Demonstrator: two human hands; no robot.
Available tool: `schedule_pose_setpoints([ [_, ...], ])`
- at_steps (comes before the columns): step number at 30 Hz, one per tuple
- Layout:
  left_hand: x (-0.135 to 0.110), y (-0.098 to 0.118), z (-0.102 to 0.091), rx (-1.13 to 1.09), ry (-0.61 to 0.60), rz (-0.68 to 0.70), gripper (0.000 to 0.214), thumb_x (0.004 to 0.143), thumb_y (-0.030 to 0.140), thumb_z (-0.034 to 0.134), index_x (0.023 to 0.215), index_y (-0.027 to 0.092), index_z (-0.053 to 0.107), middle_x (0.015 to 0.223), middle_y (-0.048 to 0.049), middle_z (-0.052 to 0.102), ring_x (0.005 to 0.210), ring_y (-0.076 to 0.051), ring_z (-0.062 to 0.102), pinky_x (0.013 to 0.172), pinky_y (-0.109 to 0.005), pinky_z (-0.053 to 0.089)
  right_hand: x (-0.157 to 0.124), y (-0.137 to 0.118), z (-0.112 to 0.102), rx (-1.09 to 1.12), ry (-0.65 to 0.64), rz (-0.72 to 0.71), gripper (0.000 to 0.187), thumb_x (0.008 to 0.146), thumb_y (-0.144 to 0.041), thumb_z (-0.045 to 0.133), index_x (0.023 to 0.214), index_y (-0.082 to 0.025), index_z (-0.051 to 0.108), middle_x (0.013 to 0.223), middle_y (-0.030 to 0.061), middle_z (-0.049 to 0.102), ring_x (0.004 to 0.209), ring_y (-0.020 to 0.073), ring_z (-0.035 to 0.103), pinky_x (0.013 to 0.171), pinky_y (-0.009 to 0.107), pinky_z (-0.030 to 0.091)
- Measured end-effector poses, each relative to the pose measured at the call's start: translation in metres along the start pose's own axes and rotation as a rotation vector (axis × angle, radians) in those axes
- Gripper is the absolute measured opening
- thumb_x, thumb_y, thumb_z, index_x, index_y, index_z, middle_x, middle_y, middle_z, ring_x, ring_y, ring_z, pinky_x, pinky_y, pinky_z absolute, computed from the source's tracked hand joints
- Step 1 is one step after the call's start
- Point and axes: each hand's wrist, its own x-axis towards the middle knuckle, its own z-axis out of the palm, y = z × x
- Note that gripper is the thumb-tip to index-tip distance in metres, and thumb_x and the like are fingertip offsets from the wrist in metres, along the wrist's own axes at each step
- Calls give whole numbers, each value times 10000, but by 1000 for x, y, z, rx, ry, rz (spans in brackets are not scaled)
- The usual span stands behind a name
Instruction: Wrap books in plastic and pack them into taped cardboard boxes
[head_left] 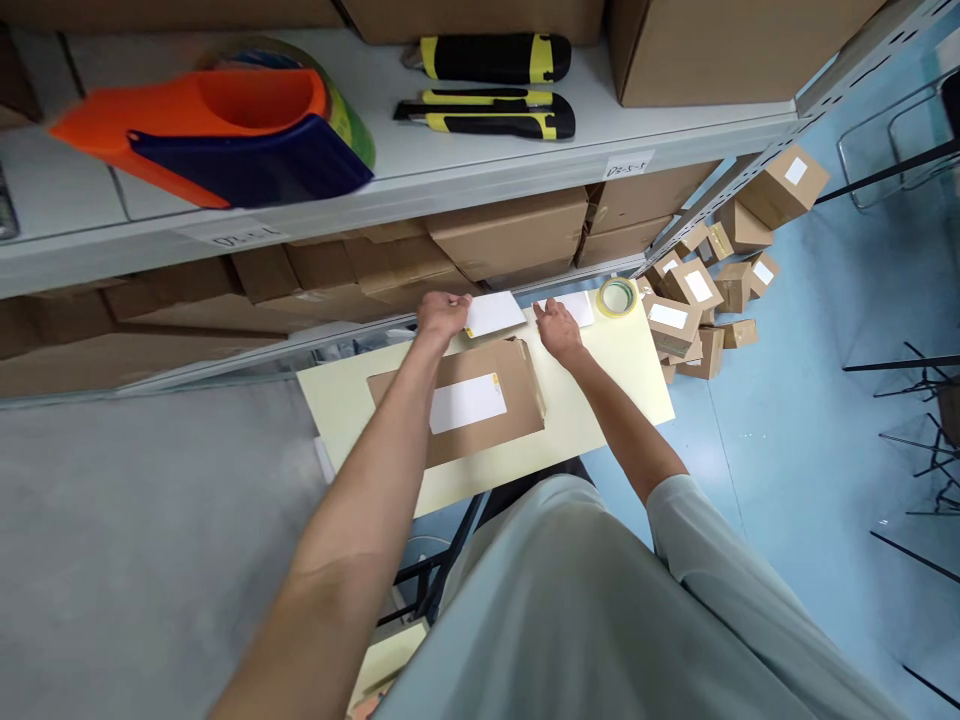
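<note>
A flat cardboard box (525, 390) lies on the pale yellow tabletop (622, 380), with a white label (469, 402) on its upper face. Beyond it, my left hand (444, 315) pinches the left edge of a white label sheet (495, 313) that has a yellow mark at its lower corner. My right hand (559, 330) rests its fingertips at the left end of another white sheet or stack (577, 307); its fingers are slightly apart and partly cover the paper. A roll of tape (617, 297) sits just right of that paper.
Overhead, a grey shelf (480, 150) carries two utility knives (495, 58) and an orange and blue tape dispenser (217, 135). Cardboard boxes (510, 230) fill the level below. Right of the table, several labelled cartons (697, 285) are heaped on the blue floor.
</note>
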Motion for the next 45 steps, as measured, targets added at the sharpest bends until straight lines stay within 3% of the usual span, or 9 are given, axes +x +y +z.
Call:
schedule_pose_setpoints([
  [3, -14, 3, -24, -155, 21, -61, 251, 875, 398, 786, 905, 150, 771, 804, -72, 747, 775, -223, 694, 783, -338, 594, -2, 1, -1, 16, -7, 2, 600, 1086, -130, 402, 1680, -112, 482, 1516, 228, 571, 1382, 313, 523, 1216, 448, 443],
  [5, -37, 4, -40, -315, -8, -40, 295, 873, 447, 801, 874, 155, 757, 795, -55, 736, 748, -204, 682, 739, -325, 592, -4, 0, -5, 32, -17, 16, 599, 1087, -148, 415, 1682, -112, 478, 1525, 232, 569, 1390, 318, 525, 1224, 452, 443],
  [12, -155, -25, -89, -642, -124, 65, 588, 644, 681, 911, 944, 186, 804, 919, -76, 796, 865, -241, 727, 736, -311, 589, -25, -9, -38, 222, 3, 91, 570, 1056, -228, 548, 1590, -29, 547, 1524, 279, 612, 1411, 328, 608, 1222, 430, 478],
  [16, -212, -51, -101, -804, -68, 6, 605, 551, 676, 957, 914, 217, 805, 921, -67, 796, 868, -240, 721, 718, -304, 569, -83, -27, -48, 681, 220, 73, 392, 1078, -427, 552, 1267, -148, 752, 1299, 185, 773, 1155, 273, 762, 1079, 434, 594],
  [19, -244, -64, -105, -895, -68, -55, 616, 541, 701, 952, 890, 223, 781, 896, -63, 784, 819, -233, 702, 663, -302, 542, -149, -50, -49, 1126, 135, -39, 507, 953, -692, 681, 1008, -197, 775, 985, 98, 818, 860, 230, 788, 851, 388, 656],
  [22, -270, -73, -106, -957, -75, -60, 608, 553, 710, 950, 861, 221, 763, 888, -65, 774, 805, -227, 692, 667, -307, 540, -210, -76, -55, 1324, 15, -74, 474, 872, -690, 791, 946, -221, 794, 930, 75, 818, 805, 212, 780, 799, 367, 656],
  [27, -293, -87, -109, -1026, -62, -49, 609, 565, 687, 977, 888, 211, 777, 853, -43, 753, 735, -175, 641, 625, -268, 490, -258, -104, -74, 1387, 16, -36, 386, 818, -605, 864, 862, -230, 787, 797, 49, 787, 725, 206, 752, 745, 369, 650],
  [37, -297, -93, -120, -1087, -99, -5, 676, 536, 686, 1016, 903, 166, 789, 839, -48, 754, 758, -169, 653, 675, -261, 504, -271, -129, -87, 1352, 131, -105, 254, 800, -451, 851, 772, -238, 716, 715, 12, 734, 697, 189, 706, 707, 338, 613],
  [45, -303, -98, -141, -1076, -123, 20, 665, 553, 699, 1004, 897, 169, 797, 825, -47, 758, 726, -164, 639, 661, -262, 502, -287, -139, -102, 1315, 93, -104, 185, 823, -404, 805, 812, -228, 750, 718, 18, 745, 702, 188, 717, 724, 343, 625],
])
